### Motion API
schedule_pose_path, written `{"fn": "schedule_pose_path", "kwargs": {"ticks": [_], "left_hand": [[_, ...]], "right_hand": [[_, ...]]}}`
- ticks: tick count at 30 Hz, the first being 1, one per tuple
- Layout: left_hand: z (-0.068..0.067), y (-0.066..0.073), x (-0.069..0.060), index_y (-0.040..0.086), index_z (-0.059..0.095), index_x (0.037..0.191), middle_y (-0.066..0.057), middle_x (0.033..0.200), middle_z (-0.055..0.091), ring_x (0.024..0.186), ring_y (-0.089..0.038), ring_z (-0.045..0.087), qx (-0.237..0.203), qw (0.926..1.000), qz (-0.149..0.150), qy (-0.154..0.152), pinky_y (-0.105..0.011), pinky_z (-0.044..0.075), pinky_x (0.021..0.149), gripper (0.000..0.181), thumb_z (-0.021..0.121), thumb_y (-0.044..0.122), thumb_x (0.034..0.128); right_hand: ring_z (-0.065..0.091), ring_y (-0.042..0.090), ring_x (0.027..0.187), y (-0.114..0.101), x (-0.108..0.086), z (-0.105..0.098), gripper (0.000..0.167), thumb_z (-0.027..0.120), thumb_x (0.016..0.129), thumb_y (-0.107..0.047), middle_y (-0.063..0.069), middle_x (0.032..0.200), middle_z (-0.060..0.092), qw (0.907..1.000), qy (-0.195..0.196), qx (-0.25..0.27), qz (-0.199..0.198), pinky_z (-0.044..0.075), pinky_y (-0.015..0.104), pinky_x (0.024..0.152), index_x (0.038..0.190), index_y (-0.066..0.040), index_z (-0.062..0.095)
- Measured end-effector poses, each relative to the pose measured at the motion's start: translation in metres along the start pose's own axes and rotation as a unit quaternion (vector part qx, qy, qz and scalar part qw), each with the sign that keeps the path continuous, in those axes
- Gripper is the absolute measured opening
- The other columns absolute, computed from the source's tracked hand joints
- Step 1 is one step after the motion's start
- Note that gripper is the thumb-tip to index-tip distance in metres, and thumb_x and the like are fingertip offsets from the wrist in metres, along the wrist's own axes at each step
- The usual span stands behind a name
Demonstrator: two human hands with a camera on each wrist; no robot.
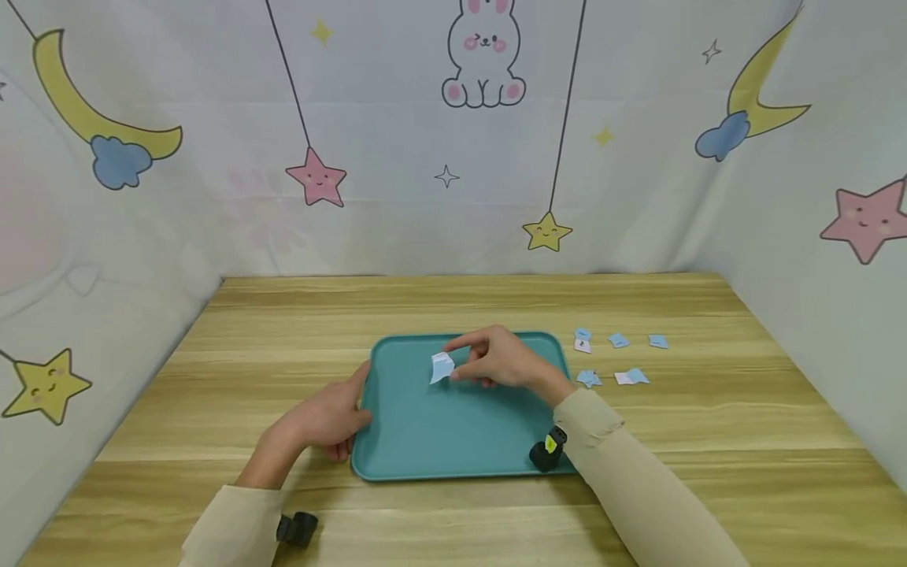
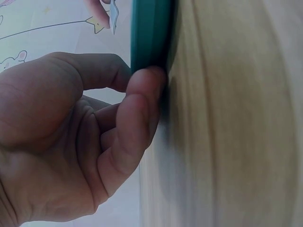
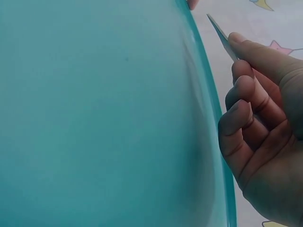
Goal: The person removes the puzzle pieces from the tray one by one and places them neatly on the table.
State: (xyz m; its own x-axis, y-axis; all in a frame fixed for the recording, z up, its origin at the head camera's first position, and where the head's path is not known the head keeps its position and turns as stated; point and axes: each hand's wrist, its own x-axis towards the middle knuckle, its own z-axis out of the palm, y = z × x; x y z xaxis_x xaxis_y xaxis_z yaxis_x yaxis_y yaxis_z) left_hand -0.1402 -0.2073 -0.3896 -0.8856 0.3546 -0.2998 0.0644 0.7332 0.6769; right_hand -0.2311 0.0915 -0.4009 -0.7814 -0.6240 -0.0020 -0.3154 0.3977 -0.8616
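Observation:
A teal tray (image 1: 453, 441) with a raised rim lies on the wooden table. My left hand (image 1: 322, 416) holds its left edge; in the left wrist view the thumb and fingers meet at the tray's side (image 2: 149, 33). Over the tray's upper middle, my right hand (image 1: 501, 360) pinches a small light-blue and white paper piece (image 1: 442, 367) with uneven edges. Seen from the right wrist, that paper piece (image 3: 221, 38) is edge-on between thumb and index finger, above the tray surface, while the other fingers curl loosely.
Several similar scraps lie right of the tray in two rough rows, among them a blue and white one (image 1: 582, 341), a blue one (image 1: 657, 341) and a lower one (image 1: 631, 377). A printed curtain (image 1: 397, 228) hangs behind the wooden table (image 1: 708, 441).

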Motion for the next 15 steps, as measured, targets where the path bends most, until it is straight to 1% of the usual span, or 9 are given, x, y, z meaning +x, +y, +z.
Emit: {"fn": "schedule_pose_path", "kwargs": {"ticks": [6, 10, 15], "left_hand": [[0.0001, -0.0002, -0.001, -0.005, -0.004, 0.167, -0.01, 0.058, 0.063, 0.04, -0.014, 0.06, -0.001, 1.0, -0.001, -0.001, -0.035, 0.056, 0.042, 0.085, 0.049, 0.002, 0.1007], [-0.0003, -0.0004, -0.0013, -0.006, -0.004, 0.167, -0.01, 0.057, 0.063, 0.04, -0.014, 0.06, 0.0, 1.0, 0.001, -0.002, -0.034, 0.056, 0.042, 0.085, 0.049, 0.002, 0.101], [-0.0008, -0.0009, -0.0011, -0.006, -0.004, 0.167, -0.009, 0.057, 0.064, 0.04, -0.014, 0.06, 0.002, 1.0, 0.005, 0.001, -0.034, 0.056, 0.042, 0.085, 0.05, 0.003, 0.1011]], "right_hand": [[0.051, 0.015, 0.051, -0.0012, -0.0039, -0.0015, 0.043, 0.081, 0.093, -0.017, 0.0, 0.059, 0.056, 0.9999, 0.003, 0.014, 0.006, 0.044, 0.029, 0.053, 0.135, -0.012, 0.073], [0.052, 0.015, 0.051, -0.004, -0.0064, -0.0026, 0.044, 0.082, 0.093, -0.016, 0.0, 0.06, 0.057, 0.9995, 0.012, 0.023, 0.016, 0.044, 0.028, 0.052, 0.135, -0.014, 0.073], [0.051, 0.015, 0.052, -0.0092, -0.0099, -0.0048, 0.043, 0.083, 0.092, -0.016, 0.0, 0.061, 0.057, 0.9993, 0.022, 0.025, 0.019, 0.041, 0.027, 0.052, 0.134, -0.015, 0.074]]}}
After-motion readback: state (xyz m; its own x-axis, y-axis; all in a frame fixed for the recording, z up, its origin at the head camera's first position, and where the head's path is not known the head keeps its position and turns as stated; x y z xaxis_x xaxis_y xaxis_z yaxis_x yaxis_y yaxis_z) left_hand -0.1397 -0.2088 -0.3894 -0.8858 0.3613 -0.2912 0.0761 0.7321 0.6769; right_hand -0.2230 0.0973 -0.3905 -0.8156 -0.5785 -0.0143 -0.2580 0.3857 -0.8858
